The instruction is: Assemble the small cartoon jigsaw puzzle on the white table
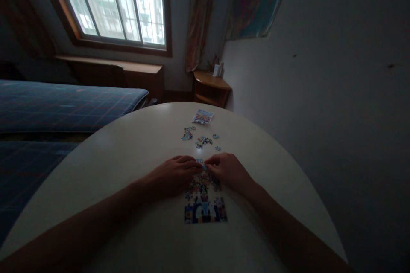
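Observation:
A partly joined jigsaw puzzle (pixel 205 212) lies on the round white table, its near rows showing a blue cartoon face. My left hand (pixel 177 172) rests over its left side, fingers stretched flat toward the far edge. From the right, my right hand (pixel 226 168) pinches a small light-blue puzzle piece (pixel 203 164) at the puzzle's far end, close to the left fingertips. Both hands cover part of the upper rows. Beyond them are loose puzzle pieces (pixel 203 141) in a small heap, with another cluster (pixel 187 134) to the left.
A picture card or packet (pixel 203 117) lies near the far edge of the white table (pixel 137 136). To the left stands a bed with a plaid mattress (pixel 64 104). A wooden corner shelf (pixel 211 81) is beyond the table, and a wall runs along the right.

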`<state>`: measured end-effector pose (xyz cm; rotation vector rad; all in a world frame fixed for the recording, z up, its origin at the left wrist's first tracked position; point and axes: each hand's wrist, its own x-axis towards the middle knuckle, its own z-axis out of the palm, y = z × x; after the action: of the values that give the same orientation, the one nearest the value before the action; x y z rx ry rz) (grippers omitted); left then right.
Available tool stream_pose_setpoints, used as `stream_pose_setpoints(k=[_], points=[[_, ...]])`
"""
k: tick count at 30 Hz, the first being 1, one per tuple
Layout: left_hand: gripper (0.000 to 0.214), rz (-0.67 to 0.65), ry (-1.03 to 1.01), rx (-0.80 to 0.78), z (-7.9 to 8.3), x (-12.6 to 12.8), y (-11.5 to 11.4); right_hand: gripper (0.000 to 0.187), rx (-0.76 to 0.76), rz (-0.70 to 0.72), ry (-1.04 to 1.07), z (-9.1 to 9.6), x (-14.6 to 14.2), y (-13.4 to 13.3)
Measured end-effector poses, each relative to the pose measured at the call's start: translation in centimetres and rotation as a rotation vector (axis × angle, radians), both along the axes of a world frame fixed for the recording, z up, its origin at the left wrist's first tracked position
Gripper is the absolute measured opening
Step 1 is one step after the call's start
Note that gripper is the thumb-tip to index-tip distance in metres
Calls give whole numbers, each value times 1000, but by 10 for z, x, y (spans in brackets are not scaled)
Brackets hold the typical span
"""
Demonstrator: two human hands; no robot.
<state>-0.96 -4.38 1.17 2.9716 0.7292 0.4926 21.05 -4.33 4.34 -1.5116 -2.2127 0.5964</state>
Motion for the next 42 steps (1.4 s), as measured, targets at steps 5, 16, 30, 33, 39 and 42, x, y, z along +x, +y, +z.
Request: stream_pose_setpoints(k=[5,16,30,33,39,42], points=[[37,-3,29,-4,3,3,-1,25,-31,75,29,1,9,0],[39,5,41,-37,9,6,-1,26,9,112,60,-4,22,6],[38,-8,89,-3,6,4,1,12,20,156,-14,-3,34,11],[37,-3,94,2,8,5,-1,11,26,173,-6,-4,33,12],[38,-4,94,8,8,4,-1,10,40,171,-26,-3,30,11],[38,-11,96,13,6,3,0,9,53,181,-30,-4,30,11]])
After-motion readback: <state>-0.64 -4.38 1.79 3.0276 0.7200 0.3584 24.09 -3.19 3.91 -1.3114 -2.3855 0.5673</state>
